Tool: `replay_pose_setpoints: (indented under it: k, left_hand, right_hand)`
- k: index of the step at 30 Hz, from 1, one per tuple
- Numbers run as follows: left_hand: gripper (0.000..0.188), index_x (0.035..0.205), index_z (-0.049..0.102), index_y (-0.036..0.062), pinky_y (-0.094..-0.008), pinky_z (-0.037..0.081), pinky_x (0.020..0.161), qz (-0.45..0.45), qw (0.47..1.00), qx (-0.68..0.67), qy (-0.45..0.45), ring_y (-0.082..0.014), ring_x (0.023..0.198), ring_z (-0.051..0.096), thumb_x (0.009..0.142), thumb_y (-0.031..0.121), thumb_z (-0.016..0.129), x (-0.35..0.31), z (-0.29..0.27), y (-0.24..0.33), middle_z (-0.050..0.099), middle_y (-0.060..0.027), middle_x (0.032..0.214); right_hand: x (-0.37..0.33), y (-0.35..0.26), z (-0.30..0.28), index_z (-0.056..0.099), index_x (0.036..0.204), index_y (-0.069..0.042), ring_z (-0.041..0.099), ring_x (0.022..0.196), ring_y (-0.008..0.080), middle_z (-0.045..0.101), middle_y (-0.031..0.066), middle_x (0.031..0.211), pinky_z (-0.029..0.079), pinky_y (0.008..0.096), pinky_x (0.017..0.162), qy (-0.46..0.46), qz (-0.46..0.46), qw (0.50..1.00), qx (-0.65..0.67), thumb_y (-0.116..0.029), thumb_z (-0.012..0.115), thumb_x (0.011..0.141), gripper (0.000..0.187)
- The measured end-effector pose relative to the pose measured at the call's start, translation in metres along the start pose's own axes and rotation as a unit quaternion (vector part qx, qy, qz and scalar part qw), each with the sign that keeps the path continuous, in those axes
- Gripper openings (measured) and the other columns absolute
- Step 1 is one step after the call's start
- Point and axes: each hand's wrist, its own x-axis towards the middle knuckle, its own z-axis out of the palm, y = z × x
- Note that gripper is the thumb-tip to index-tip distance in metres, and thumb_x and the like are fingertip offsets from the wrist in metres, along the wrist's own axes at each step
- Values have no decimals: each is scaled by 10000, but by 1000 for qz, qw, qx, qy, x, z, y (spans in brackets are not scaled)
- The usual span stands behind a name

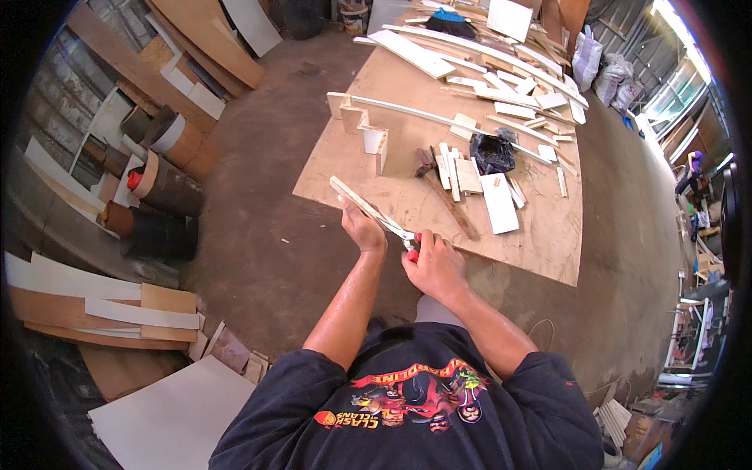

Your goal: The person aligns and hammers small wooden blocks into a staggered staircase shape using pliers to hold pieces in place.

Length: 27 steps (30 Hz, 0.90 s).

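Note:
My left hand [362,229] is closed round a thin, pale wooden strip piece [352,195], which looks like narrow lengths lying side by side. It slants from upper left down toward my right hand [437,266]. That hand grips red-handled pliers [413,256], whose metal jaws meet the strip's near end. Whether the jaws bite into the wood is too small to tell. Both hands are just off the near edge of a plywood tabletop [540,254]. On it, beyond my right hand, lies a hammer [453,205] with a wooden handle.
A zigzag wooden piece [364,129] stands upright on the tabletop, near a long white strip [439,117]. A black plastic bag [492,153] and a white board [499,204] lie to the right. Offcuts heap at the back. Rolls [168,184] and panels [102,301] line the left.

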Motion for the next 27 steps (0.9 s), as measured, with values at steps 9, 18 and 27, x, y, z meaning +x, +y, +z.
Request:
replay_pose_setpoints:
  k: [9,18,27]
  left_hand:
    - [426,846,530,56,-283,377,530,-52,996,66,22,-101,610,464,1068,388,381,24,46,-123,485,14,721]
    - [402,835,518,72,-271,382,529,-93,986,114,74,-92,620,468,1066,374,388,51,103,-195,503,17,733]
    - [392,1001,575,21,-266,403,636,-59,992,83,69,-104,742,480,1065,368,403,79,132,-232,507,4,831]
  right_hand:
    - [65,91,31,547,957,-27,694,704,306,656,172,797,555,448,556,-56,21,996,-67,-332,674,832,353]
    - [131,174,33,536,1017,-17,692,783,361,671,204,874,552,496,616,-157,79,984,22,-327,647,839,375]
    - [162,204,29,526,1031,-30,668,827,335,632,170,907,535,464,620,-127,56,990,-34,-315,658,812,383]
